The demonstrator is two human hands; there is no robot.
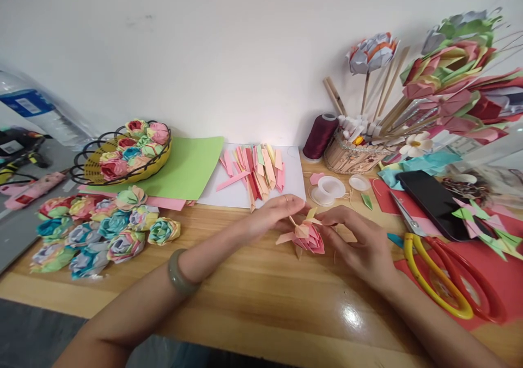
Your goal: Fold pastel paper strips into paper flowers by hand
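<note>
Squeezing too hard could crush the pink-and-peach folded-paper flower grasped between left hand and right hand, or work petals loose.

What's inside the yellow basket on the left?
The yellow basket holds folded paper flowers in pink, red, teal and green, bunched mostly toward its right side. Part of its perforated inner surface shows at left; whatever lies beneath the flowers is hidden.

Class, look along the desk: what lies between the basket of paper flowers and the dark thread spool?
The head view shows a green sheet, then a white sheet with coloured paper strips on it.
</note>
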